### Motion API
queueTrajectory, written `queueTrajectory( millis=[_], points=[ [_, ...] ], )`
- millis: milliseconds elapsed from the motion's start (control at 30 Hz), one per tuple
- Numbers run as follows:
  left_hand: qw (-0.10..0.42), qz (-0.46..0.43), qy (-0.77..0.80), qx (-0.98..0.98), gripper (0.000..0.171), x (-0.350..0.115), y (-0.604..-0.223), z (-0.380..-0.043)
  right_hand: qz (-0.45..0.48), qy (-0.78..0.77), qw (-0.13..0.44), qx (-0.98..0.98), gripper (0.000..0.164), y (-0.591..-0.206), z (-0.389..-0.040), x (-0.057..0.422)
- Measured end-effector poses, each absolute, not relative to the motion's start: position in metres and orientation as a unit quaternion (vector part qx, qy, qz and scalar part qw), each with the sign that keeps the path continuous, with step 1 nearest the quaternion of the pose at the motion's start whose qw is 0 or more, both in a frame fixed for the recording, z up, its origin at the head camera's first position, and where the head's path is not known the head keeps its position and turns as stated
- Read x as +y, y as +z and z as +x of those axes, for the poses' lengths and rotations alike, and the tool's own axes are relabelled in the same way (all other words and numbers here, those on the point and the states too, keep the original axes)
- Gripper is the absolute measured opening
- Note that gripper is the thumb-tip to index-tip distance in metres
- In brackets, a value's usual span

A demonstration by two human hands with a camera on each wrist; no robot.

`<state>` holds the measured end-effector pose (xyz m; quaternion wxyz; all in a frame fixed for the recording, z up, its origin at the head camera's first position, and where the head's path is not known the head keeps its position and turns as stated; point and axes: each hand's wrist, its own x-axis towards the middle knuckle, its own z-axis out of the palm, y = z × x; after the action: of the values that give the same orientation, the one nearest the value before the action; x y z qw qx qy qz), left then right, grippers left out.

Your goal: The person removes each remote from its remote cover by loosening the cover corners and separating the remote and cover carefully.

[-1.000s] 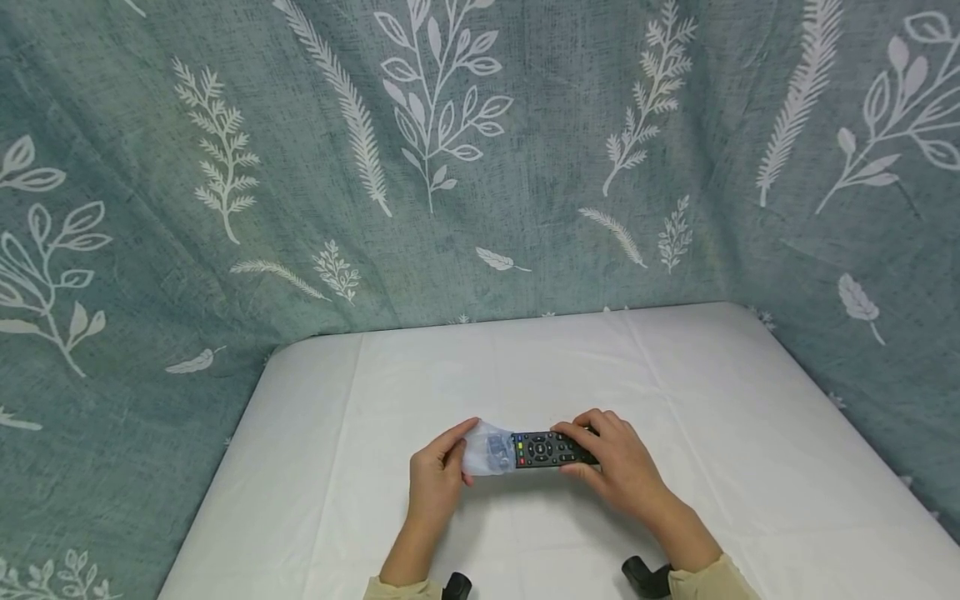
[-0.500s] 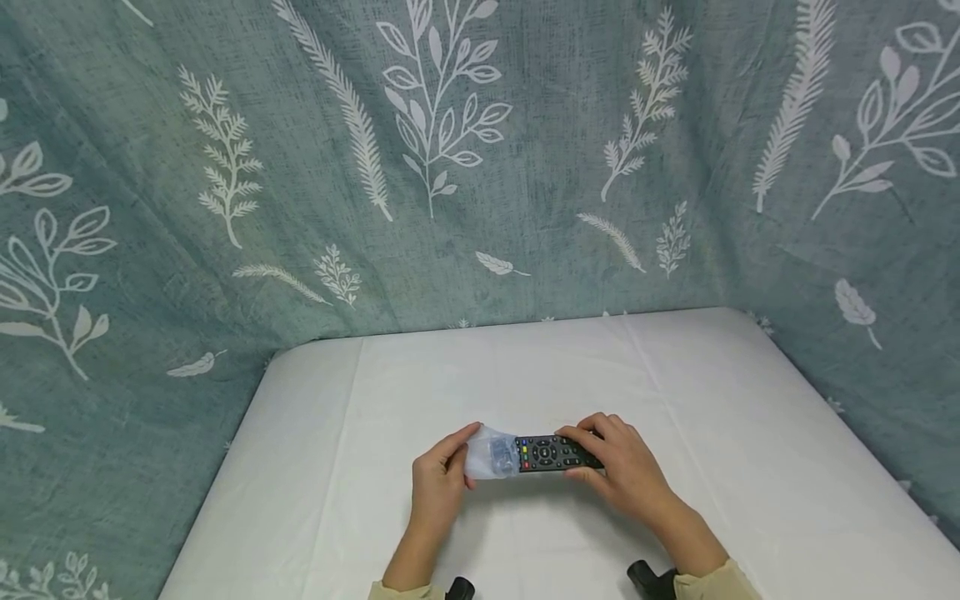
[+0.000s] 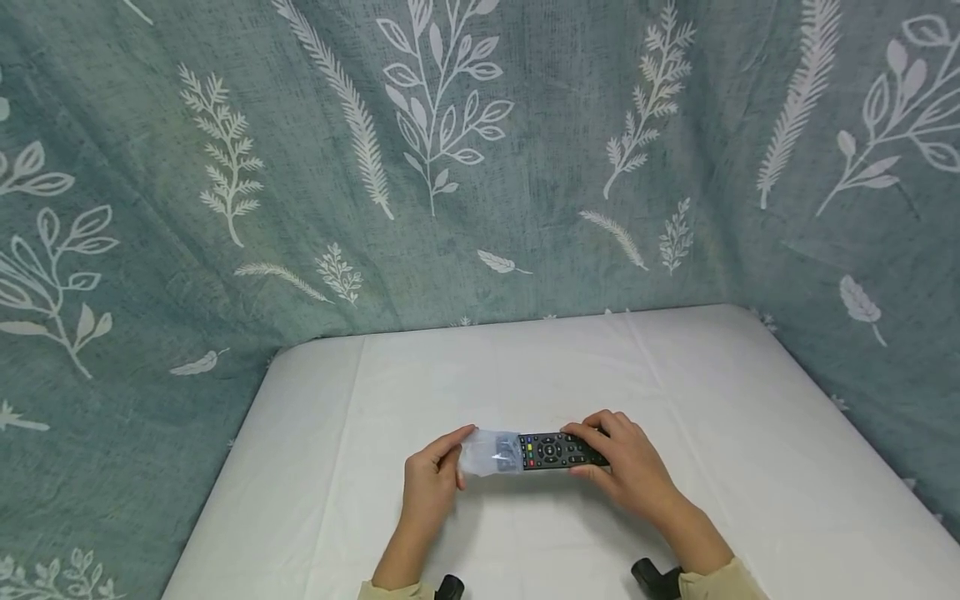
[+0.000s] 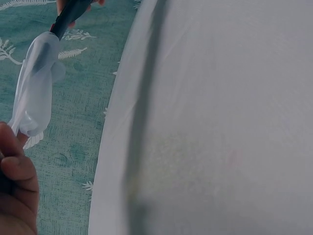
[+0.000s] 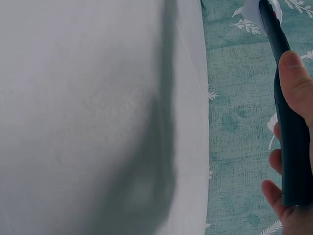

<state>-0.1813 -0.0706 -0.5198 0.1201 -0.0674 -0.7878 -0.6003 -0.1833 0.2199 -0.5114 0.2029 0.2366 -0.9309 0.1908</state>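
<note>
A black remote control with coloured buttons is held level above the white table, its left end inside a translucent plastic sleeve. My right hand grips the remote's right end, thumb on the near edge and fingers over the far edge; the right wrist view shows the remote lying along that palm. My left hand pinches the closed-looking left end of the sleeve. In the left wrist view the sleeve hangs loose and wrinkled between the fingers and the remote.
A white cloth covers the table. Behind it and at both sides hangs a green curtain with white leaf prints. Black wrist mounts sit near the beige sleeve cuffs.
My left hand has shifted slightly left and my right hand slightly right with the remote. A little more of the plastic sleeve now stretches out between the left hand and the remote.
</note>
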Motion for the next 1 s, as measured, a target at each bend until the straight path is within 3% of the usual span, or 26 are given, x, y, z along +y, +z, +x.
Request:
queueTrajectory(
  millis=[1000],
  points=[
    [0.09,-0.044,-0.613,-0.784,0.034,-0.0791,-0.5268,-0.1848,0.253,0.179,0.227,-0.923,0.058,-0.5166,-0.1851,0.2239]
  ],
)
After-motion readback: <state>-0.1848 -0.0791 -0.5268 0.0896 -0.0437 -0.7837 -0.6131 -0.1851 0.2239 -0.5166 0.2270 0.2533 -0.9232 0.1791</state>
